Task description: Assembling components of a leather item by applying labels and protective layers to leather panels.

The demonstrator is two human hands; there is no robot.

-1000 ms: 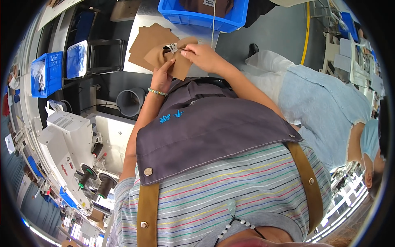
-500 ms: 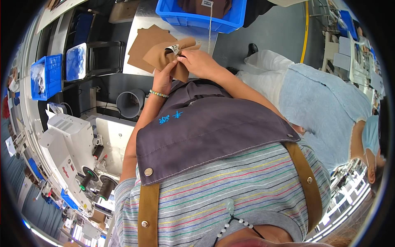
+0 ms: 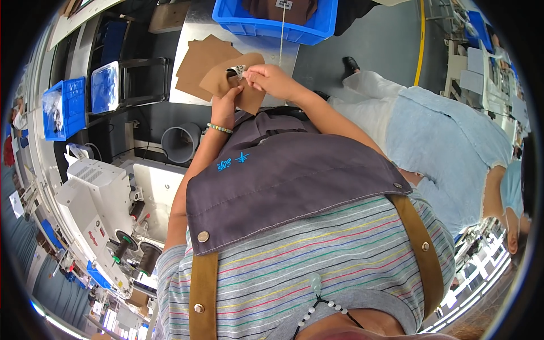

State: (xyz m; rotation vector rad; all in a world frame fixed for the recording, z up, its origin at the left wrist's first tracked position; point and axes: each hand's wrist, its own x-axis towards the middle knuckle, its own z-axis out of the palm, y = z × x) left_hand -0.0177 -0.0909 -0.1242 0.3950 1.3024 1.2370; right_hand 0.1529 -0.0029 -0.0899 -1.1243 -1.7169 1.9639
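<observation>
Before me is a folded, curled piece of brown fabric (image 3: 250, 103) with a small white printed label (image 3: 236, 71) on it. My left hand (image 3: 225, 106), a beaded bracelet at its wrist, is closed on the lower part of the piece, thumb on top. My right hand (image 3: 273, 81) has its fingers pinched together at the label's right end. Just left of the piece, a few flat brown pieces (image 3: 198, 63) overlap on the pale table (image 3: 190, 34), partly covered by the one I hold.
A blue bin (image 3: 272, 31) holding dark brown fabric stands at the table's far side. To the left are a stool (image 3: 105, 85), another blue bin (image 3: 65, 107), a grey cylinder (image 3: 180, 141) and a white machine with spools (image 3: 93, 198). A person in light blue (image 3: 436, 147) is close at right.
My right hand has shifted slightly from beside my left thumb to the label's end. The fabric has opened a little, and my left hand stays on it.
</observation>
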